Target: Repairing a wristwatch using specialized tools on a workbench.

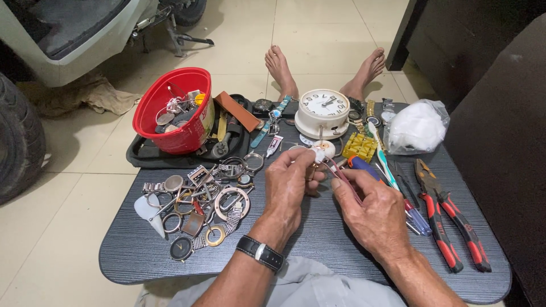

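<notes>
Pinching a small white-faced watch (324, 149) above the dark table (318, 250), his left hand (290, 185) holds it just beyond the right hand (372, 207), whose fingers grip its reddish strap (341, 175) trailing back toward him.

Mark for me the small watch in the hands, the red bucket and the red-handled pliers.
small watch (325, 149): head view, on its pale round case above the fingertips.
red bucket (149, 102): head view, on its left rim.
red-handled pliers (441, 227): head view, on the left red handle.
</notes>
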